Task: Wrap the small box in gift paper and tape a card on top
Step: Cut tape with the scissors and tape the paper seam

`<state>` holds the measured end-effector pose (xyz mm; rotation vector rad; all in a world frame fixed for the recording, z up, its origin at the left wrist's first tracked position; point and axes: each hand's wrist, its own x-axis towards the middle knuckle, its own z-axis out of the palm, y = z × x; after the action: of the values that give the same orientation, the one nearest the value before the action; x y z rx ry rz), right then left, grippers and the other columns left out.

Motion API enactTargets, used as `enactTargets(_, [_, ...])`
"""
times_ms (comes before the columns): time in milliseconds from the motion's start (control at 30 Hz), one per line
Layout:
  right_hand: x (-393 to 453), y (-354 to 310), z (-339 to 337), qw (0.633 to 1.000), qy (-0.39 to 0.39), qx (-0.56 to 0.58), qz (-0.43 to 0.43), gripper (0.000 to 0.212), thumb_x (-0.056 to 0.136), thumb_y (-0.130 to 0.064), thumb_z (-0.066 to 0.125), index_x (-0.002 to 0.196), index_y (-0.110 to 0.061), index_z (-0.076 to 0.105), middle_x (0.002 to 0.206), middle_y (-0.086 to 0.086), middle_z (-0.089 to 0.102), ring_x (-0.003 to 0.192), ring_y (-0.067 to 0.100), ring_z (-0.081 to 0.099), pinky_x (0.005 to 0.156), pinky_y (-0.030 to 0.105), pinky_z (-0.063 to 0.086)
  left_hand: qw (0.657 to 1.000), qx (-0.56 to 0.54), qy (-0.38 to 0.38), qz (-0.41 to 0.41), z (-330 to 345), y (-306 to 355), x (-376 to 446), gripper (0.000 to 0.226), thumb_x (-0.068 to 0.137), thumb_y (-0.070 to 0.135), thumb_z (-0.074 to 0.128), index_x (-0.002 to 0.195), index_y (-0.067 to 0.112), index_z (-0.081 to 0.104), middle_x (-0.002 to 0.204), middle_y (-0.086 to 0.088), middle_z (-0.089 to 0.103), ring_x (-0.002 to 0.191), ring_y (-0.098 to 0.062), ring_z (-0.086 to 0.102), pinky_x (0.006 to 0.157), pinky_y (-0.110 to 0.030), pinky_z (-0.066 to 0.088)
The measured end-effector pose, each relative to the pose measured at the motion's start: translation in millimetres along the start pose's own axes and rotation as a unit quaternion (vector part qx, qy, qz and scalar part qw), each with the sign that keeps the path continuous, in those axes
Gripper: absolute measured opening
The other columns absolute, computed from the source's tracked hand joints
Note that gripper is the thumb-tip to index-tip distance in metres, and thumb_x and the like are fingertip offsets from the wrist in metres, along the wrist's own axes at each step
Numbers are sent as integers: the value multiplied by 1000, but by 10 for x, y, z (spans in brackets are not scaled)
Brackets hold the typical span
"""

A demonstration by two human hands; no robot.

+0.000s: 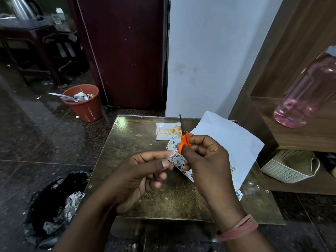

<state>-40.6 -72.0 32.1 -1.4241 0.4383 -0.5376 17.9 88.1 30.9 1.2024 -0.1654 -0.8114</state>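
Observation:
My right hand grips orange-handled scissors, blades pointing up and away. My left hand pinches a small strip of clear tape between thumb and forefinger, right beside the scissor handles. Under my hands lies the box wrapped in white patterned gift paper, mostly hidden. A "Happy Birthday" card lies flat at the far side of the small golden table. A sheet of gift paper, white side up, spreads over the table's right part.
A black bin bag with paper scraps stands on the floor at the left. An orange waste bucket sits further back. A wooden shelf at the right holds a pink bottle and a white basket.

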Motion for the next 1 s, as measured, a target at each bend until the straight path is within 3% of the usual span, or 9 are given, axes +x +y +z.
enactTargets(333, [-7, 12, -8, 1000, -17, -17, 6, 9, 88, -3, 74, 95, -7, 70, 65, 5, 63, 52, 14, 52, 52, 30, 47, 999, -33, -20, -30, -38, 4, -10, 41, 77, 14, 72, 117, 8, 78, 85, -4, 66, 61, -5, 53, 46, -13, 44])
enactTargets(500, [-28, 24, 12, 998, -13, -51, -19, 9, 88, -7, 74, 93, -13, 70, 68, -1, 68, 58, 8, 57, 67, 36, 53, 998, -42, -24, -37, -36, -7, -9, 41, 76, 13, 72, 116, 8, 78, 83, -2, 63, 60, -4, 50, 45, -13, 42])
enactTargets(633, [-36, 11, 27, 998, -9, -61, -22, 9, 89, -7, 74, 91, -14, 70, 70, 1, 69, 60, 13, 58, 67, 41, 55, 998, -51, -22, -43, -51, -12, -3, 42, 76, 13, 72, 117, 8, 78, 84, -3, 62, 61, -5, 50, 45, -14, 42])
enactTargets(833, [-82, -78, 40, 998, -44, -38, 5, 4, 91, -7, 72, 95, -9, 70, 77, 9, 74, 68, 15, 67, 56, 28, 54, 994, -91, -16, -50, -77, 4, 14, 40, 77, 13, 70, 116, 7, 77, 85, -3, 61, 59, -4, 47, 44, -14, 39])
enactTargets(1000, [-103, -123, 40, 998, -57, -31, 26, 5, 92, -8, 71, 97, -7, 71, 80, 7, 77, 81, 22, 75, 55, 25, 54, 991, -123, -17, -51, -102, 4, 28, 44, 78, 11, 69, 121, 4, 75, 87, -4, 60, 59, -4, 46, 43, -13, 39])
